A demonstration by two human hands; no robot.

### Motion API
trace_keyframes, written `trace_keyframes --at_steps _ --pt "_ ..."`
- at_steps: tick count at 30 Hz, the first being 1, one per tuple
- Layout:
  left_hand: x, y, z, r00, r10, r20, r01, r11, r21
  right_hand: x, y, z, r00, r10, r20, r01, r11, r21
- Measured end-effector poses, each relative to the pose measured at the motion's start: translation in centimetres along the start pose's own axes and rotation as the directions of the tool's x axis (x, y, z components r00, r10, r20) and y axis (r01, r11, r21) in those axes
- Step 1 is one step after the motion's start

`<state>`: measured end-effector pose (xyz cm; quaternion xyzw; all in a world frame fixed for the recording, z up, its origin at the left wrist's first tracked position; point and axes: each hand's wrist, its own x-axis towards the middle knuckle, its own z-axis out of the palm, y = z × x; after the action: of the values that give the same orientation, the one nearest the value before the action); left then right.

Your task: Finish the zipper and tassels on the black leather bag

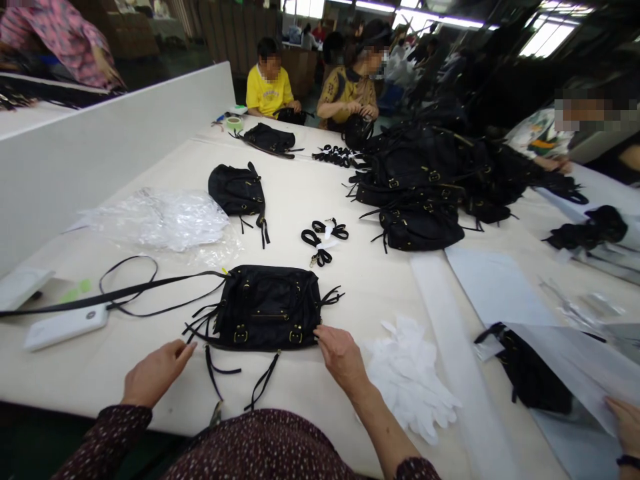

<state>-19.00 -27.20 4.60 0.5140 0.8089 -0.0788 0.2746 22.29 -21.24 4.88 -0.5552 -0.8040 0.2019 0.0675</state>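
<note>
A black handbag (267, 307) with buckles and fringe lies flat on the table in front of me. Its long thin strap (125, 291) trails off to the left. My left hand (156, 372) rests on the table at the bag's lower left corner, fingers together and pointing at the dangling tassels, holding nothing I can see. My right hand (343, 357) lies at the bag's lower right corner, fingertips touching its edge, fingers loosely curled.
White gloves (413, 380) lie right of my right hand. Rolled black straps (323, 237), another bag (237, 190), clear plastic (160, 219), a white power bank (65, 327) and a bag pile (425, 187) surround it. Other people sit at the far end; another person's hand (623, 417) holds paper at right.
</note>
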Motion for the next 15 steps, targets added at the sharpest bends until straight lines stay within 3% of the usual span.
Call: trace_keyframes --at_steps 3,7,10,12,15 --pt "0.1 -0.2 0.6 0.998 0.022 0.052 -0.021 0.999 -0.026 -0.7 -3.6 1.9 0.997 -0.029 0.068 0.018 0.989 0.148" --pt "0.7 -0.2 0.8 0.992 0.037 -0.122 -0.040 0.999 -0.026 -0.9 -8.3 4.5 0.975 -0.111 0.193 0.050 0.954 0.295" --pt "1.4 -0.4 0.6 0.938 0.285 -0.197 -0.280 0.959 0.053 -0.4 -11.1 5.6 0.964 -0.096 0.247 -0.012 0.915 0.403" --pt "2.1 -0.4 0.5 0.896 0.427 -0.122 -0.417 0.903 0.104 0.0 -12.7 6.2 0.956 -0.078 0.281 -0.068 0.877 0.476" --pt "3.2 -0.3 0.3 0.865 0.500 -0.038 -0.489 0.858 0.156 0.5 -14.7 7.0 0.951 -0.056 0.305 -0.134 0.813 0.566"
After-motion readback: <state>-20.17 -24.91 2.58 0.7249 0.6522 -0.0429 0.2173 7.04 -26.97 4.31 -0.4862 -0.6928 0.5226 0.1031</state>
